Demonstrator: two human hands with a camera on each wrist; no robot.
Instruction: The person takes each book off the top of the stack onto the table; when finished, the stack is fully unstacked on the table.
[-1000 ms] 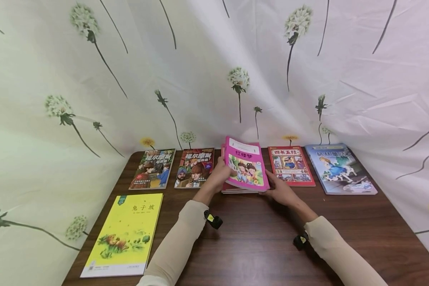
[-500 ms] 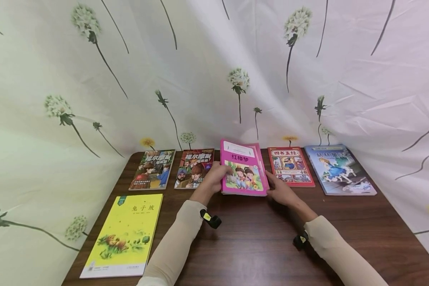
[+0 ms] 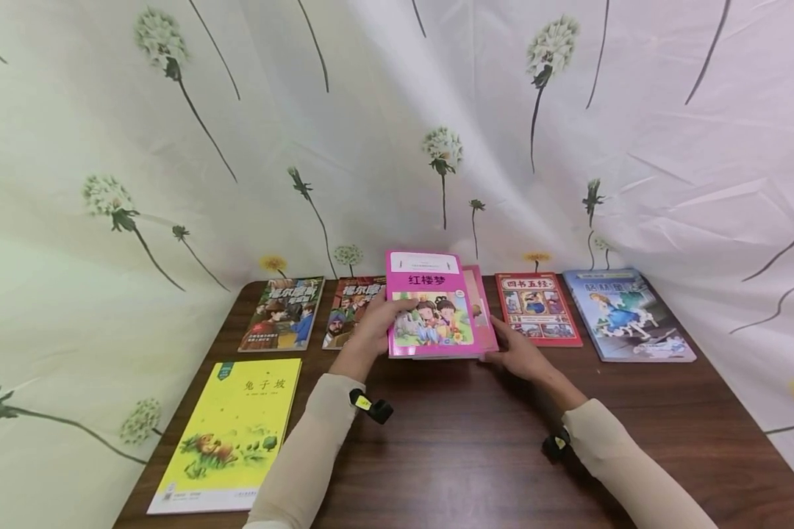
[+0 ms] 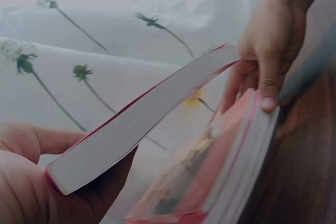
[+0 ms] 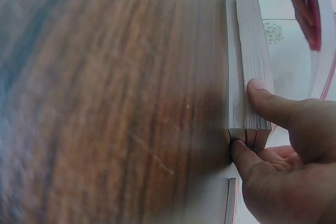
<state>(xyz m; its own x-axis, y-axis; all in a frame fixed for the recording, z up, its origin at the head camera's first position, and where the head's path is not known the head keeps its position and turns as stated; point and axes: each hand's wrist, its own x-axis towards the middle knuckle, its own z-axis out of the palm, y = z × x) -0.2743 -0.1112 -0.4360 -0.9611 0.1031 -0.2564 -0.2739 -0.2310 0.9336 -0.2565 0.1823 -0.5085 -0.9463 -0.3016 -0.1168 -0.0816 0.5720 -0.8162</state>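
Note:
A pink paperback book (image 3: 433, 323) is raised above a stack of books (image 3: 481, 305) at the table's back middle. My left hand (image 3: 373, 328) grips its left edge, thumb over the illustrated cover and fingers underneath. In the left wrist view, the lifted book's page edges (image 4: 147, 106) bow and a gap separates its near end from the stack. My right hand (image 3: 517, 354) holds the stack's front right corner. The right wrist view has its thumb on the page edges (image 5: 254, 51) and its fingers curled at the side. The pink book covers most of the stack.
Two comic-style books (image 3: 283, 314) lie to the left, the second partly behind my left hand. A yellow book (image 3: 228, 433) is at front left. A red book (image 3: 539, 308) and a blue book (image 3: 628, 316) lie right. A floral curtain (image 3: 370, 147) borders the dark wooden table (image 3: 476, 455).
My left hand has moved left with the pink book, uncovering more of the stack's right side. The right hand has stayed at the stack's corner.

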